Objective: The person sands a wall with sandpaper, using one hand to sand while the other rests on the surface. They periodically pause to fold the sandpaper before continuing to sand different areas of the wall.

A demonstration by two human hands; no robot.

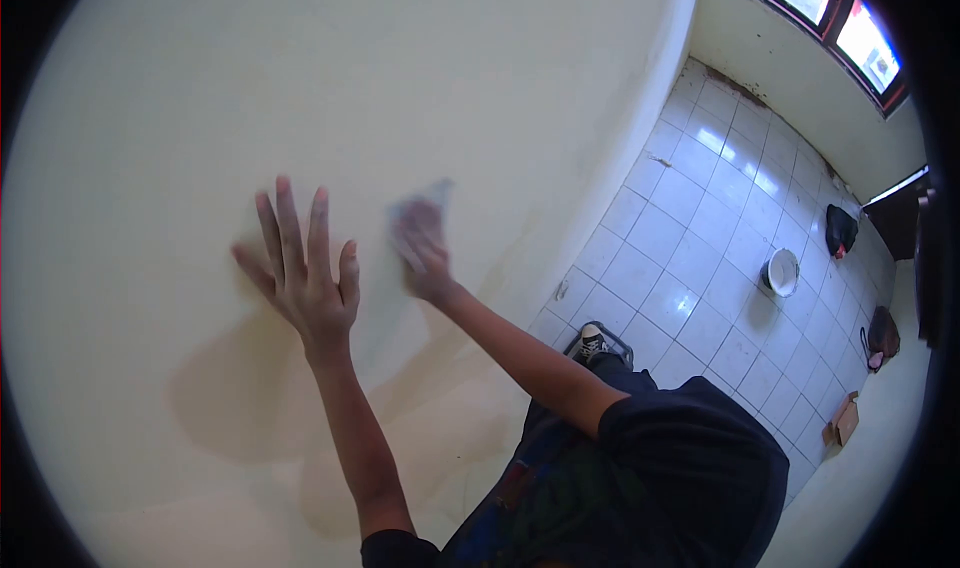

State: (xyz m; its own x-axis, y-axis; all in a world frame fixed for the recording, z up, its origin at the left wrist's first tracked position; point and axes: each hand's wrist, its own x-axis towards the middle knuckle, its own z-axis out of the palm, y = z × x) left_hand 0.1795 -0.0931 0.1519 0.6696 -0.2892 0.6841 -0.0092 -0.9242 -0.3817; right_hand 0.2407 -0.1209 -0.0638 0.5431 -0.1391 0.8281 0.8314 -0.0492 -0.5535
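My left hand [315, 288] lies against the pale wall [450, 78] with its fingers spread and nothing in it. To its right, my right hand [425, 253] presses a thin greyish sheet or cloth [437, 194] to the same wall. Motion blurs that hand and the sheet, so its exact material cannot be made out. A corner of the sheet sticks out above the fingers. Shadows of the arms fall on the wall below both hands.
White tiles [690, 218] cover the floor at the right. On them are a white bucket [781, 272], a black bag [841, 230], a brown bag [882, 334] and a cardboard box [844, 421]. My shoe [592, 342] rests on a dark-framed support. A window [830, 18] is at the upper right.
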